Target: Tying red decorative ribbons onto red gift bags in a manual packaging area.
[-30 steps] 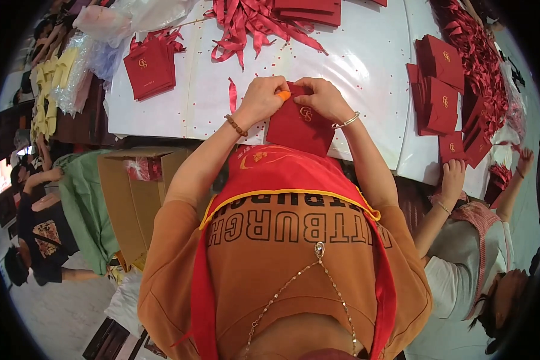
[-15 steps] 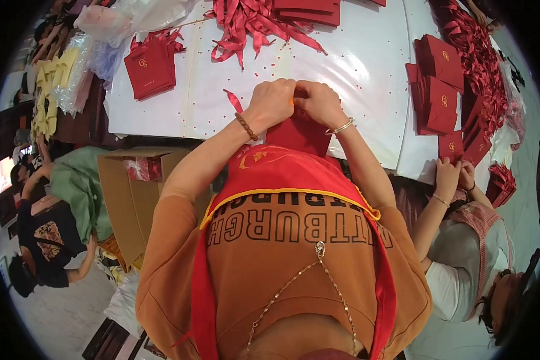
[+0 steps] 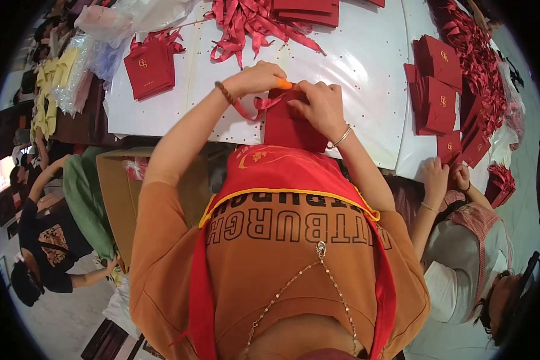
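A dark red paper bag (image 3: pixel 288 127) lies in front of me at the table's near edge, its lower part against my red apron. My left hand (image 3: pixel 259 79) is over its upper left corner, fingers curled, with a small orange thing (image 3: pixel 284 84) at the fingertips; whether that is a tool or a finger cover I cannot tell. Under this hand a red ribbon (image 3: pixel 259 104) loops from the bag's left side over the white table. My right hand (image 3: pixel 325 109) grips the bag's upper right part, thumb bent across its face.
Red ribbons (image 3: pixel 249 27) and stacked red bags (image 3: pixel 306 11) lie at the far side. More bags with ribbon handles (image 3: pixel 150 69) lie left. At right, a co-worker's hands (image 3: pixel 444 177) are beside red bags (image 3: pixel 438 105). A cardboard box (image 3: pixel 123 192) stands below the table's left edge.
My hands have moved apart: the left went up and left, the right slightly down. More of the bag and the ribbon loop shows. At left, a person with green cloth has shifted.
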Demonstrator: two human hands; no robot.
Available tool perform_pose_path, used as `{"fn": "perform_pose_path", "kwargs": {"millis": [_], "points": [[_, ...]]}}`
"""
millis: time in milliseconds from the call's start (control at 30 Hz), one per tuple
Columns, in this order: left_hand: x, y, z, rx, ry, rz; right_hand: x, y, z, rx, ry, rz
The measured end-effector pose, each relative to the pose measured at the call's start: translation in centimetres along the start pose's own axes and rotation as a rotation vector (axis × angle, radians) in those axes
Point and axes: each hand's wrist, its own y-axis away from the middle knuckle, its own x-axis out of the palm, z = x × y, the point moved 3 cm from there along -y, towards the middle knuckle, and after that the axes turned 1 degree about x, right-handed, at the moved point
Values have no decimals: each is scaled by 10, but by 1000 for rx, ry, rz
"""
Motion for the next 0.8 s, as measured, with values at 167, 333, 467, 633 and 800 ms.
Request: {"fn": "perform_pose_path", "kwargs": {"millis": [167,333,467,633,800], "points": [[-8,-10,-16,-9,179,524,-4,1,11,-100,7,-70],[1,-17,-10,-187,106,544,4,-1,11,-151,-20,-18],[12,-22,0,-81,275,344,7,-2,5,-30,-77,60],[-2,-16,-2,-131,466,-166,22,-6,3,-80,-94,86],[-12,11,76,-229,576,-401,50,-8,-48,197,-231,123]]}}
